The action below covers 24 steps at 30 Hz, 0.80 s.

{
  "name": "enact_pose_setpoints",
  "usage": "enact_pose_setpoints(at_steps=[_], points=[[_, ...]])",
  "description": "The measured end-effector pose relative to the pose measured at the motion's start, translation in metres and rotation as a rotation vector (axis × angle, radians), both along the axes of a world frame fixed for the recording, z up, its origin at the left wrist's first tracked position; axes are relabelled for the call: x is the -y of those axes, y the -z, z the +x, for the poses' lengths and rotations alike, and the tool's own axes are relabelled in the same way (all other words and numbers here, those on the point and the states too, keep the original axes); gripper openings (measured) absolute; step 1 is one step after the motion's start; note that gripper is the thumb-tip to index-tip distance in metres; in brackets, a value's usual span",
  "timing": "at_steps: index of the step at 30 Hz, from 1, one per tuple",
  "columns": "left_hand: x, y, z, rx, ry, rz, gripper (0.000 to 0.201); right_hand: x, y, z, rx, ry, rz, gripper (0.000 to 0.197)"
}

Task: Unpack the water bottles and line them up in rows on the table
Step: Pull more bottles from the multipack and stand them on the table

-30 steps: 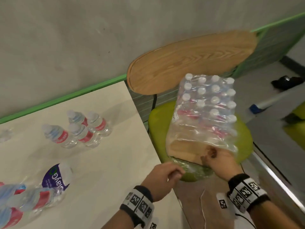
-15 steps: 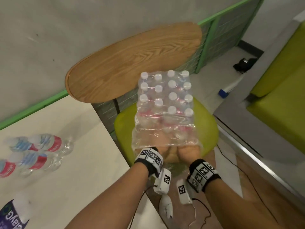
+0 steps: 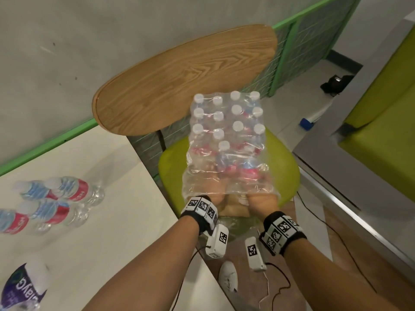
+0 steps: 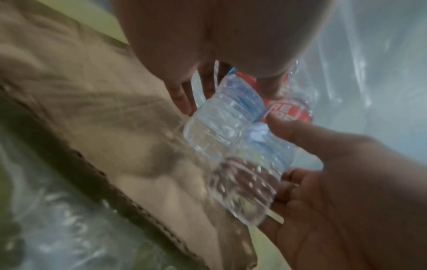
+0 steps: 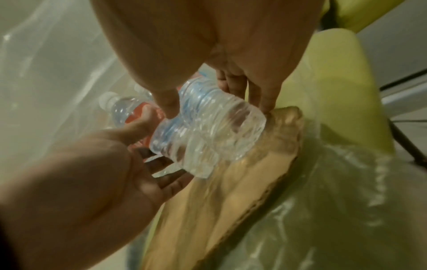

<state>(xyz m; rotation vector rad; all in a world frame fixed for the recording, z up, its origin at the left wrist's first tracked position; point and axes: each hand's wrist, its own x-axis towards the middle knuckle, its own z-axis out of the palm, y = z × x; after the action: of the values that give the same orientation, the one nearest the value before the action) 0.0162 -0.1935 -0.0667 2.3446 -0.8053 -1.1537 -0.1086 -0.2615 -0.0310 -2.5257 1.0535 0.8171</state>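
A shrink-wrapped pack of water bottles (image 3: 226,140) with white caps lies on a green chair seat (image 3: 173,167), its near end torn open. Both my hands are inside that opening. My left hand (image 4: 226,96) grips one clear bottle (image 4: 221,117) between thumb and fingers. My right hand (image 5: 215,107) grips a second bottle (image 5: 208,131) next to it. Both bottles lie low over the pack's brown cardboard tray (image 5: 231,191). In the head view the hands (image 3: 215,194) show only dimly through the plastic. Several unpacked bottles (image 3: 65,189) stand grouped on the white table (image 3: 112,198).
The chair's wooden backrest (image 3: 184,79) rises behind the pack. A crumpled wrapper with a purple label (image 3: 22,288) lies at the table's near left. A grey ledge and a green bench (image 3: 381,108) are to the right. Cables (image 3: 280,286) trail below my wrists.
One second ago my left hand hung curled by the table edge and only the right touched the pack. The view has turned right, and both hands are now inside the wrap holding bottles.
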Motion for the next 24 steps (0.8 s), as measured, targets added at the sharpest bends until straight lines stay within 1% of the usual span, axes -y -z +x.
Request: enact_pose_setpoints(at_steps=[1,2,3,4,5,6,7,8,9,10,11,12,13,14,15,16,19,21,22,23,24], points=[[-0.004,-0.002,-0.001,-0.017,-0.001,-0.029,0.039,-0.002,-0.004,-0.003,0.103,0.149,0.062,0.029],[-0.007,0.003,0.000,-0.042,-0.004,-0.053,0.032,-0.001,0.004,-0.006,0.114,0.170,0.048,0.025],[-0.013,0.001,-0.001,-0.032,0.011,-0.057,0.029,0.000,0.006,-0.010,0.203,0.220,0.015,0.024],[-0.019,0.000,-0.001,-0.041,0.019,-0.039,0.028,-0.001,0.004,-0.009,0.189,0.258,0.033,0.027],[-0.024,0.001,-0.002,-0.084,0.008,-0.024,0.028,-0.001,0.001,-0.010,0.187,0.273,0.038,0.029],[-0.029,0.000,-0.004,-0.116,-0.006,-0.035,0.030,-0.002,-0.001,-0.012,0.225,0.256,0.029,0.027],[-0.034,-0.005,-0.007,-0.140,-0.036,-0.046,0.032,-0.003,-0.001,-0.015,0.310,0.245,0.038,0.026],[-0.041,-0.012,-0.009,-0.168,-0.080,-0.079,0.033,-0.005,-0.008,-0.015,0.297,0.222,0.030,0.027],[-0.050,-0.014,-0.010,-0.208,-0.111,-0.128,0.033,-0.007,-0.007,-0.017,0.299,0.262,0.043,0.027],[-0.060,-0.020,-0.009,-0.252,-0.126,-0.200,0.033,-0.008,-0.002,-0.019,0.323,0.323,0.090,0.024],[-0.071,-0.023,-0.007,-0.277,-0.127,-0.261,0.037,-0.009,0.001,-0.021,0.409,0.473,0.202,0.021],[-0.084,-0.025,-0.005,-0.273,-0.103,-0.295,0.045,-0.011,0.004,-0.025,0.510,0.618,0.349,0.023],[-0.098,-0.030,-0.003,-0.277,-0.095,-0.299,0.052,-0.014,0.006,-0.026,0.604,0.774,0.511,0.026],[-0.114,-0.031,0.000,-0.293,-0.091,-0.286,0.056,-0.017,0.008,-0.028,0.670,0.831,0.626,0.026],[-0.129,-0.034,0.002,-0.306,-0.101,-0.264,0.055,-0.022,0.008,-0.030,0.672,0.803,0.672,0.022],[-0.146,-0.038,0.004,-0.305,-0.121,-0.246,0.052,-0.029,0.008,-0.032,0.653,0.736,0.703,0.021],[-0.209,-0.044,0.016,-0.187,-0.169,-0.169,0.048,-0.052,0.007,-0.033,0.556,0.543,0.632,0.040],[-0.254,-0.040,0.027,-0.147,-0.224,-0.130,0.041,-0.068,0.009,-0.029,0.486,0.438,0.609,0.050],[-0.277,-0.033,0.031,-0.144,-0.290,-0.127,0.041,-0.077,0.011,-0.025,0.472,0.370,0.605,0.048],[-0.298,-0.028,0.034,-0.117,-0.361,-0.121,0.046,-0.087,0.009,-0.019,0.458,0.304,0.588,0.042],[-0.318,-0.020,0.037,-0.048,-0.430,-0.115,0.054,-0.098,0.006,-0.012,0.457,0.250,0.591,0.034]])
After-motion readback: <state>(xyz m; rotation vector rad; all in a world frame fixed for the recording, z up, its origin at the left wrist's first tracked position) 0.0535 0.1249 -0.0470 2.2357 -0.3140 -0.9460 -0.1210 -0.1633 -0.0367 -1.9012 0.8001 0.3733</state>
